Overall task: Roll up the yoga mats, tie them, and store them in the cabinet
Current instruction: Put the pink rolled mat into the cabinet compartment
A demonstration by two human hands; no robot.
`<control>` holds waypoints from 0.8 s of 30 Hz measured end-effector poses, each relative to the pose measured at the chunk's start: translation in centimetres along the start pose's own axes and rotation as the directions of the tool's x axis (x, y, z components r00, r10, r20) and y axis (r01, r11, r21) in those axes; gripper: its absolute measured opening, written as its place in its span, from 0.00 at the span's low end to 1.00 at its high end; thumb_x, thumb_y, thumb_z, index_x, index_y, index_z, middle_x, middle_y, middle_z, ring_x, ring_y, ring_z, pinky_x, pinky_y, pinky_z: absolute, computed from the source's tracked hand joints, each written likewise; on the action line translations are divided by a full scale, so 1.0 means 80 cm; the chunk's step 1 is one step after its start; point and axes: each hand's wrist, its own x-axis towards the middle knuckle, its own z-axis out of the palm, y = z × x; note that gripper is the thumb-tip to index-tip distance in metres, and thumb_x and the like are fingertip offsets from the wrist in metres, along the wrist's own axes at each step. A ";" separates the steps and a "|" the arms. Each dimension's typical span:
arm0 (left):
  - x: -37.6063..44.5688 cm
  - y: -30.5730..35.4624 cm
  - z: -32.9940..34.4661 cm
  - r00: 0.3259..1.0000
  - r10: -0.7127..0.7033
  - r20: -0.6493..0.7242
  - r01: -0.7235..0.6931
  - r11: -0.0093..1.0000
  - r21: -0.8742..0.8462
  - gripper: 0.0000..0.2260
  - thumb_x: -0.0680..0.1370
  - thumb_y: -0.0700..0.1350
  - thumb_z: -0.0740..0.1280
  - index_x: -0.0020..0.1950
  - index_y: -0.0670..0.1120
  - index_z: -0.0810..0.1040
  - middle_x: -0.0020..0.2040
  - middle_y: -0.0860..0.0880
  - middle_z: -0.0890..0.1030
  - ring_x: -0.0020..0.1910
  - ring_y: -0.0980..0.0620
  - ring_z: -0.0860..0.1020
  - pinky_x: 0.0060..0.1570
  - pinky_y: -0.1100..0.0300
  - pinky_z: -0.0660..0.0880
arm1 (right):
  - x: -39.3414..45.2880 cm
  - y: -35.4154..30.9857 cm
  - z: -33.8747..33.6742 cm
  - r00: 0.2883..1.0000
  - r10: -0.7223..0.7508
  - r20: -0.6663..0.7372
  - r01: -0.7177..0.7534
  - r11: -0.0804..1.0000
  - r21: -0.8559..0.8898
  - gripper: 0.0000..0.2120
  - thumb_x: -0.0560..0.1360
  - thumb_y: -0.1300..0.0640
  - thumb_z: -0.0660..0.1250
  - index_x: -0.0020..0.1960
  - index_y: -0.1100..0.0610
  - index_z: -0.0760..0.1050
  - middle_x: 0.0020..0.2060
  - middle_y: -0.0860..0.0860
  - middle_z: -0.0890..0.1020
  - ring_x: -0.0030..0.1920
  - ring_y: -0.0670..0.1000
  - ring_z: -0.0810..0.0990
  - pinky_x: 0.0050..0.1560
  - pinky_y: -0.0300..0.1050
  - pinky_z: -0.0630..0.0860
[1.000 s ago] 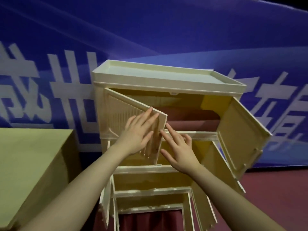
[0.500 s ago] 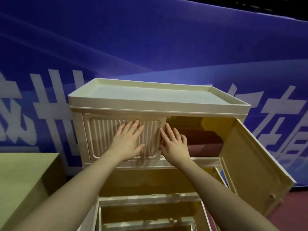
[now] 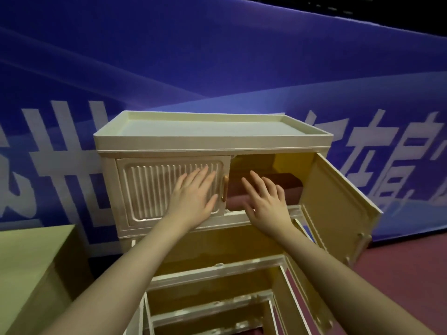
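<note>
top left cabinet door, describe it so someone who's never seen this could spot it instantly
Find the cream plastic cabinet against the blue banner. The top left cabinet door sits just under its tray-like top, shut, with the left hand flat on it. Unlike the right door swung wide open, it shows a ribbed front and a small orange handle.
</note>
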 end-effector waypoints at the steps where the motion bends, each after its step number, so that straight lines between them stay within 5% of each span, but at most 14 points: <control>1: -0.002 0.011 -0.003 1.000 0.016 -0.015 -0.017 1.000 -0.022 0.26 0.80 0.57 0.53 0.77 0.49 0.57 0.77 0.50 0.58 0.76 0.50 0.56 0.73 0.53 0.46 | -0.009 0.006 -0.010 1.000 0.017 -0.013 -0.018 1.000 -0.023 0.27 0.76 0.43 0.56 0.72 0.53 0.68 0.72 0.55 0.68 0.67 0.61 0.71 0.61 0.59 0.70; 7: -0.001 0.090 -0.021 0.996 0.086 -0.035 -0.089 0.990 -0.111 0.27 0.79 0.58 0.51 0.76 0.49 0.59 0.76 0.50 0.61 0.75 0.51 0.58 0.73 0.53 0.46 | -0.056 0.061 -0.085 0.988 0.006 -0.155 -0.021 0.995 -0.094 0.26 0.78 0.44 0.54 0.71 0.55 0.70 0.71 0.55 0.69 0.69 0.59 0.69 0.66 0.58 0.65; 15: 0.031 0.234 -0.027 0.983 0.115 -0.143 -0.139 0.974 -0.176 0.26 0.78 0.56 0.54 0.73 0.47 0.67 0.73 0.48 0.68 0.73 0.49 0.64 0.72 0.54 0.51 | -0.102 0.182 -0.150 0.931 -0.034 -0.363 0.017 0.999 -0.052 0.23 0.79 0.46 0.57 0.66 0.58 0.74 0.64 0.55 0.77 0.60 0.57 0.77 0.58 0.55 0.71; 18: 0.038 0.292 -0.017 0.989 0.085 -0.118 -0.108 0.973 -0.205 0.26 0.79 0.57 0.51 0.75 0.49 0.64 0.74 0.50 0.65 0.74 0.52 0.60 0.72 0.56 0.48 | -0.120 0.232 -0.153 0.956 -0.039 -0.290 0.058 0.997 0.057 0.23 0.79 0.44 0.54 0.66 0.56 0.74 0.63 0.53 0.78 0.60 0.54 0.77 0.58 0.53 0.70; 24: 0.025 0.343 0.006 0.995 0.001 -0.100 -0.020 0.982 -0.188 0.28 0.78 0.59 0.48 0.76 0.51 0.60 0.76 0.52 0.62 0.75 0.54 0.57 0.70 0.60 0.44 | -0.135 0.295 -0.115 0.968 -0.251 0.015 0.239 0.935 0.263 0.32 0.78 0.35 0.38 0.75 0.46 0.61 0.73 0.45 0.66 0.70 0.45 0.67 0.70 0.46 0.52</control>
